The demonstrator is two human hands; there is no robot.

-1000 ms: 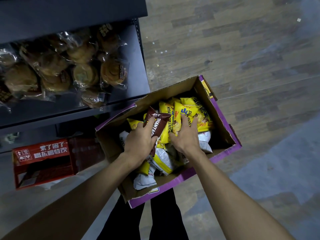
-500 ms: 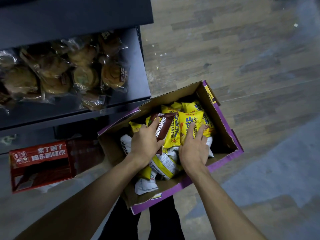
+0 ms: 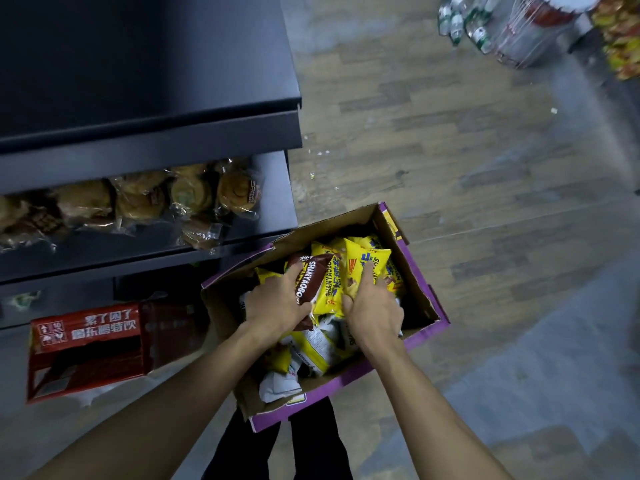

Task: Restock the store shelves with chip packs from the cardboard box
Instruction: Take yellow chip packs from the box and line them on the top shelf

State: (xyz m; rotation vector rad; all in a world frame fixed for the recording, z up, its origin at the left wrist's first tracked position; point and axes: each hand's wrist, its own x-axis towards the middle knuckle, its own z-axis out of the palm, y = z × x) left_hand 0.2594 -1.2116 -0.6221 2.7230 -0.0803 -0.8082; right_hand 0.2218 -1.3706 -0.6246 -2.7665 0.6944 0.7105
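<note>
An open cardboard box [image 3: 420, 299] with purple edges sits on the floor below me, full of yellow chip packs and a few white ones. My left hand [image 3: 275, 304] is inside it, closed around a brown chip pack [image 3: 310, 277] that stands upright. My right hand [image 3: 375, 308] grips a yellow chip pack [image 3: 363, 265] beside it. The dark store shelves [image 3: 149, 133] stand at the left; the upper shelf looks bare.
Wrapped pastries [image 3: 194, 197] fill the lower shelf. A red carton [image 3: 86, 348] stands on the floor under the shelves. Water bottles [image 3: 464, 19] and a wire rack [image 3: 540, 29] are at the far right. Wood-pattern floor stretches to the right of the box.
Both hands have tightened on their packs and lifted them slightly. The camera has tilted up, bringing the upper shelf and the far bottles into view.
</note>
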